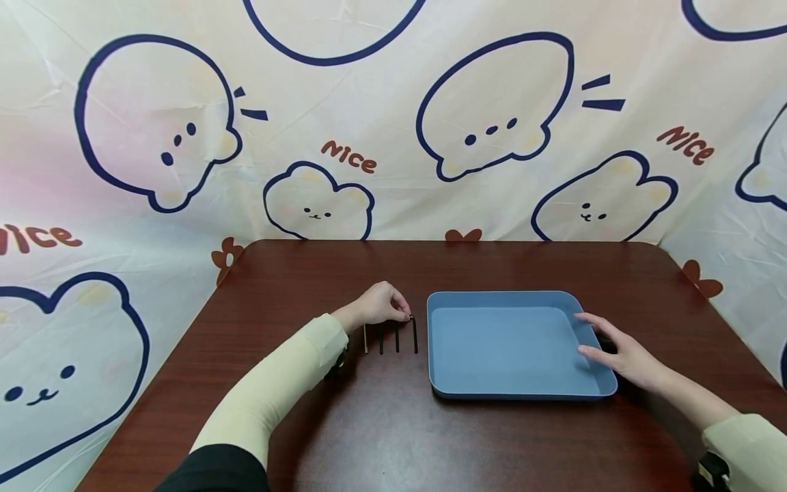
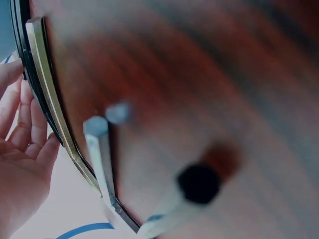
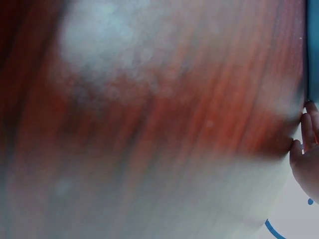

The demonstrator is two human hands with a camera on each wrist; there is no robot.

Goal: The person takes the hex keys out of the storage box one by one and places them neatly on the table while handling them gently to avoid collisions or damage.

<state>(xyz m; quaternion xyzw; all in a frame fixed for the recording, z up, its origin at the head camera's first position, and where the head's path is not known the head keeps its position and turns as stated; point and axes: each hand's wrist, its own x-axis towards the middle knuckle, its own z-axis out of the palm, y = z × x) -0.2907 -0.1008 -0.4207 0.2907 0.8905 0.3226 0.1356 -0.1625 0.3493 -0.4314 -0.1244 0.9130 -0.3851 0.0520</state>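
Observation:
My left hand (image 1: 382, 303) pinches the bent top end of a black hex key (image 1: 415, 337), the rightmost of a short row. Left of it lie two dark hex keys (image 1: 397, 339) and a gold-coloured hex key (image 1: 365, 339), partly behind the wrist. Close up in the left wrist view are the gold hex key (image 2: 47, 74) and a silver hex key (image 2: 99, 149), with six-sided ends showing. A shallow blue tray (image 1: 504, 298) lies flat right of the row. Across its right rim rests my right hand (image 1: 630, 359), fingers and thumb reaching over the edge.
Everything lies on a dark reddish-brown wooden table (image 1: 381, 424). A pale cartoon-printed cloth (image 1: 393, 123) hangs behind it and at both sides. The tray's left edge stands close beside the rightmost key.

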